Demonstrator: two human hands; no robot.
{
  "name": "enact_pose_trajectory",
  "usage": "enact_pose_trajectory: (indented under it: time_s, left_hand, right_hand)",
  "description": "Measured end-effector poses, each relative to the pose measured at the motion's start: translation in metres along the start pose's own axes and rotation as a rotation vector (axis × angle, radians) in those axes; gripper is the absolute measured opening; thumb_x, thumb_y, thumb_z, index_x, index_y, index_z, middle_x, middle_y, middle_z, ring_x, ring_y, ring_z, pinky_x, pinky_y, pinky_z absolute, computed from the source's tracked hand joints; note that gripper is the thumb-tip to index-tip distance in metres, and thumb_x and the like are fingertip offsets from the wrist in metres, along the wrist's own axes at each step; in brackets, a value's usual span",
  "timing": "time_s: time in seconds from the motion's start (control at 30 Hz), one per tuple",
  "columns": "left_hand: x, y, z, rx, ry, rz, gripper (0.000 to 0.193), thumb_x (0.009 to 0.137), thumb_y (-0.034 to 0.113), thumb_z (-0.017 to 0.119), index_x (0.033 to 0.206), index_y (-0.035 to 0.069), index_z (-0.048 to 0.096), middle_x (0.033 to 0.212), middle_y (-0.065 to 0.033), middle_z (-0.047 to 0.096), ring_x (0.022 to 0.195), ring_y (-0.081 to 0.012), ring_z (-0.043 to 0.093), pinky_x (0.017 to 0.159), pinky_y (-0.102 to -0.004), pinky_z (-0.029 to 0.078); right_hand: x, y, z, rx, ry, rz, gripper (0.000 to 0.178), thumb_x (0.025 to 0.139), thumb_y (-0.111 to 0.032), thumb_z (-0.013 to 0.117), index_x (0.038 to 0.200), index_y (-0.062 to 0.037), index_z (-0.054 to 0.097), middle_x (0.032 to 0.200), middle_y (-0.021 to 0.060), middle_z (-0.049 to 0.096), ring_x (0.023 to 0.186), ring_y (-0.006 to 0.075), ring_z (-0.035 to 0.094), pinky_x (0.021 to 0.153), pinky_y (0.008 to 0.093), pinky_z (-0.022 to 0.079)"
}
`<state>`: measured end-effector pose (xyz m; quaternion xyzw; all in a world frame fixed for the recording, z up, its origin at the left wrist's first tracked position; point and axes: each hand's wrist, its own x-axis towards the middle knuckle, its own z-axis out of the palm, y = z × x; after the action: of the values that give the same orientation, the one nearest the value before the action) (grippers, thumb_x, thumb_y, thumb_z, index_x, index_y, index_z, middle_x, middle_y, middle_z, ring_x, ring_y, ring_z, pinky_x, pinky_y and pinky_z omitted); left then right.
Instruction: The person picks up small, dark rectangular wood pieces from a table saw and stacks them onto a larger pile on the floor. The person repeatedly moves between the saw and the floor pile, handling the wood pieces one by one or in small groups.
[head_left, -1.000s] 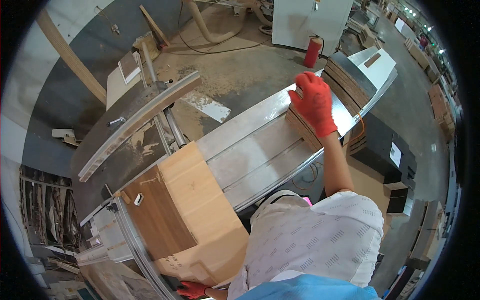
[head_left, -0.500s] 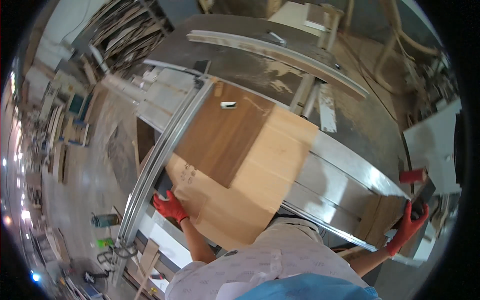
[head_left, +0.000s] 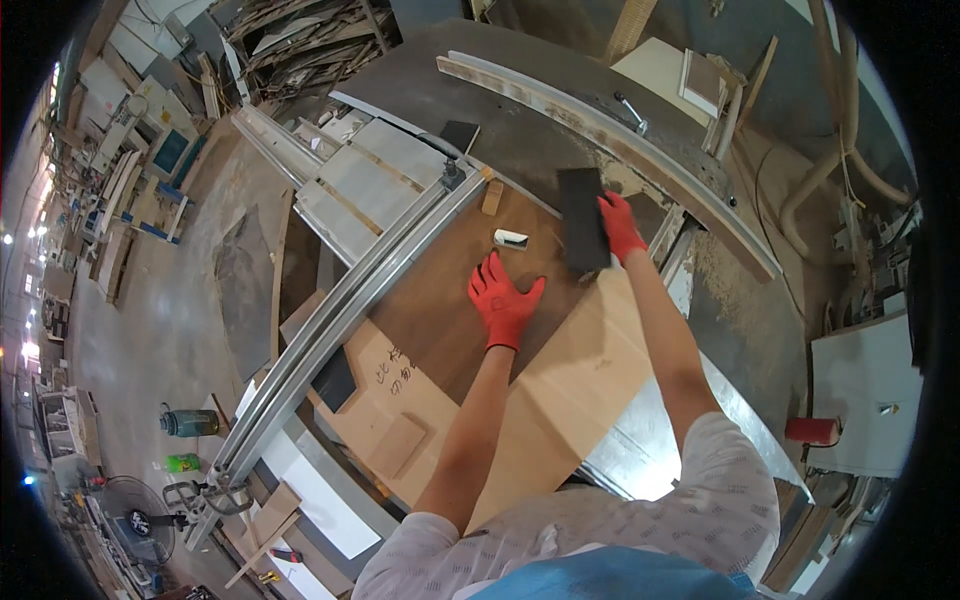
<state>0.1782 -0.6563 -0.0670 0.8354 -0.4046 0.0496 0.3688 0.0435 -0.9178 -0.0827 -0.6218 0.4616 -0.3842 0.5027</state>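
The right hand (head_left: 620, 226), in a red glove, was clenched around the near end of a dark rectangular board (head_left: 583, 217), thumb side wrapped over its right edge, so that the board stood out from the grip away from the person and lay tilted over the far part of the brown panel (head_left: 450, 300). The left hand (head_left: 503, 299), also red-gloved, lay released and flat, fingers spread, pressing down on that brown panel just to the left of and nearer than the gripped board, holding nothing. Just beyond the left fingertips, and left of the dark board, sat a small white block (head_left: 511, 238) on the panel, apart from both hands. Farther out from the left hand a small wooden offcut (head_left: 492, 196) rested beside a long metal rail (head_left: 340, 320), which ran diagonally along the panel's left edge. Below the right forearm the lighter plywood sheet (head_left: 570, 390) spread toward the person. Past the right hand's grip a curved grey guard (head_left: 640, 140) crossed the machine table (head_left: 520, 110), with sawdust near it.
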Motion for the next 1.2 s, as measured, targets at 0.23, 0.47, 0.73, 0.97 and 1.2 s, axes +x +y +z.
enact_pose_trajectory:
  time_s: [0.23,0.47,0.73,0.97,1.2]
  left_hand:
    - [0.049,0.015,0.024,0.110,0.053,-0.078,0.106,0.065,0.055,0.083,0.144,0.001,0.037,0.138,-0.0238,0.045,0.131,-0.0397,0.038,0.112,-0.0527,0.027]
    - [0.083,0.016,0.057,0.093,0.096,-0.168,0.100,0.065,0.052,0.084,0.141,0.005,0.038,0.130,-0.0217,0.048,0.129,-0.0390,0.039,0.113,-0.0565,0.023]
    - [0.084,0.024,0.063,0.007,0.039,-0.258,0.103,0.061,0.049,0.085,0.142,0.011,0.036,0.126,-0.0202,0.048,0.123,-0.0374,0.042,0.113,-0.0590,0.019]
    - [0.127,0.008,0.065,0.066,-0.006,-0.138,0.104,0.059,0.053,0.084,0.140,0.009,0.036,0.141,-0.0280,0.039,0.130,-0.0439,0.037,0.107,-0.0571,0.024]
    - [0.125,-0.006,0.085,0.114,-0.123,-0.072,0.103,0.059,0.059,0.082,0.136,0.006,0.041,0.146,-0.0275,0.037,0.135,-0.0427,0.034,0.108,-0.0545,0.026]
  right_hand:
    - [0.087,0.041,0.114,-0.009,-0.039,0.150,0.042,0.085,-0.022,0.074,0.119,0.0017,0.066,0.109,0.0117,0.071,0.097,0.0199,0.064,0.084,0.0339,0.050]
    - [0.097,0.048,0.123,-0.161,-0.124,0.172,0.041,0.082,-0.026,0.079,0.109,0.0029,0.069,0.099,0.0115,0.071,0.090,0.0228,0.065,0.080,0.0368,0.050]
    - [0.101,0.030,0.083,-0.363,-0.266,0.115,0.040,0.085,-0.031,0.078,0.103,0.0032,0.068,0.088,0.0095,0.067,0.082,0.0217,0.061,0.074,0.0382,0.048]
    - [0.094,0.019,0.103,-0.136,-0.348,0.253,0.040,0.085,-0.032,0.078,0.102,0.0034,0.066,0.086,0.0088,0.066,0.079,0.0189,0.060,0.069,0.0367,0.047]
    - [0.049,-0.017,0.134,-0.650,0.253,-0.378,0.026,0.082,-0.021,0.073,0.099,-0.0024,0.066,0.092,0.0129,0.067,0.086,0.0287,0.064,0.076,0.0395,0.050]
